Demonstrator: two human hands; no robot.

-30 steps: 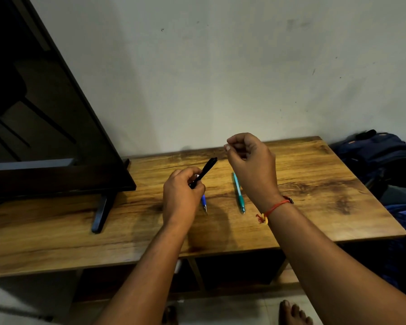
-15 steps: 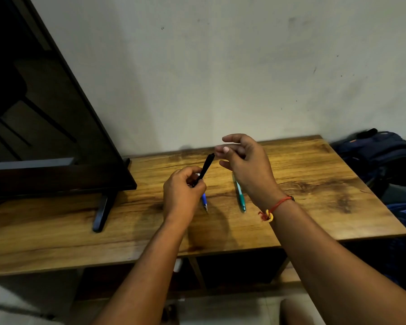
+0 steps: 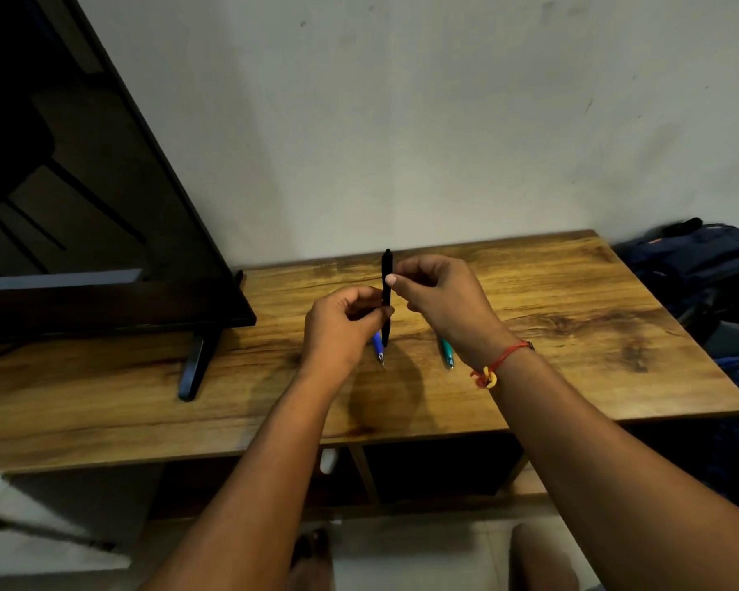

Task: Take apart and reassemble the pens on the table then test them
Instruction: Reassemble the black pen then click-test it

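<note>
A black pen (image 3: pixel 386 266) stands nearly upright above the wooden table (image 3: pixel 572 317). My left hand (image 3: pixel 342 326) grips its lower part. My right hand (image 3: pixel 438 296) pinches its upper part between thumb and fingers. A blue pen (image 3: pixel 378 349) lies on the table just below my left hand, mostly hidden by it. A teal pen (image 3: pixel 446 354) lies to the right, partly covered by my right wrist.
A flat black TV (image 3: pixel 82 206) on a stand leg (image 3: pixel 193 364) fills the table's left side. Dark blue bags (image 3: pixel 700 266) lie beyond the table's right edge. A wall rises behind the table. My feet show on the floor below.
The black pen has swung from leaning right to nearly upright. My right hand moved left and took hold of its upper part; before, it was held apart from the pen.
</note>
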